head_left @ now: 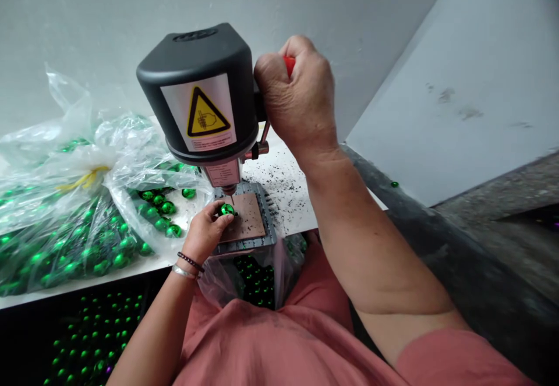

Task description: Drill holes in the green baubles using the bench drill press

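White desk point(301, 211) against a grey wall point(109, 13), dark shavings point(282, 183) scattered to the right. Clear plastic bag point(96, 214) of shiny green balls slumps across the left side. Black drill press point(196, 98) stands between; the right hand point(299, 95) is wrapped round its red-ended lever point(289, 66), fist closed. Best done, I judge, with a slow, even pull and no jerk: the ball looks thin-skinned, liable to crack or skid. Left hand point(206, 229) works low, by the brown board point(251, 217); steadying calls for enough pressure to stop a spin, too little to dent, fingertips out of the bit's line. Green ball point(226, 210) is over the board, pinched between left thumb and fingers, their span narrow: thumb on the near side, forefinger toward the far left. Drill bit point(232, 199), thinnest of all, points down at the ball's upper right; whether it touches, cannot tell.
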{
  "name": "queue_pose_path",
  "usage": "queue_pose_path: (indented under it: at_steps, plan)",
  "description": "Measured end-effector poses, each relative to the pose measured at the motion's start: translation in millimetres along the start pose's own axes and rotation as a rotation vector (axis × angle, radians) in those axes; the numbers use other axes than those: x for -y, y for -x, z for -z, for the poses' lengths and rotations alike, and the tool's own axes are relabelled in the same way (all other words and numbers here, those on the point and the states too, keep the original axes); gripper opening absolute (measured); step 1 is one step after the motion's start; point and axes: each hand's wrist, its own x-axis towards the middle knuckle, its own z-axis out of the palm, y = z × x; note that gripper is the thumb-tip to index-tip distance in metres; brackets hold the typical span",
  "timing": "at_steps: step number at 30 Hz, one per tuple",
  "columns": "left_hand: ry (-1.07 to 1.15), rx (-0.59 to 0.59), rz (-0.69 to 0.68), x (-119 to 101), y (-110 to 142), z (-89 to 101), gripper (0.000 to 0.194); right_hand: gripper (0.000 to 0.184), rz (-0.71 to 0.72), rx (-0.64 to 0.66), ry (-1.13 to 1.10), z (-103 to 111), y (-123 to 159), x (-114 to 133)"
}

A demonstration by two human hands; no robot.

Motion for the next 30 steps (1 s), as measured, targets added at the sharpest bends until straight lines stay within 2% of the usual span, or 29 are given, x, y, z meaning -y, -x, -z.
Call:
queue_pose_path:
  at_steps: [5,11,16,22,27,30]
  plan:
    - [-0.127,-0.004,0.030,-11,0,-4.4,0.043,0.028,-0.009,0.016,-0.032,1,3,1]
    - [-0.327,-0.040,-0.060,-10,-4,-9.6,0.045,0.028,-0.012,0.026,-0.059,2,3,0]
    - [-0.309,-0.017,-0.117,-6,-11,-12.2,0.044,0.029,-0.015,0.042,-0.063,2,5,1]
    - [-0.265,0.007,-0.102,-6,-13,-12.7,0.045,0.028,-0.006,0.043,-0.075,6,9,3]
    - [-0.255,-0.015,-0.146,-1,-12,-13.8,0.043,0.024,0.092,-0.039,-0.103,16,32,6]
    - [-0.238,-0.017,-0.163,3,-13,-14.7,0.045,0.018,0.166,-0.115,-0.022,23,54,4]
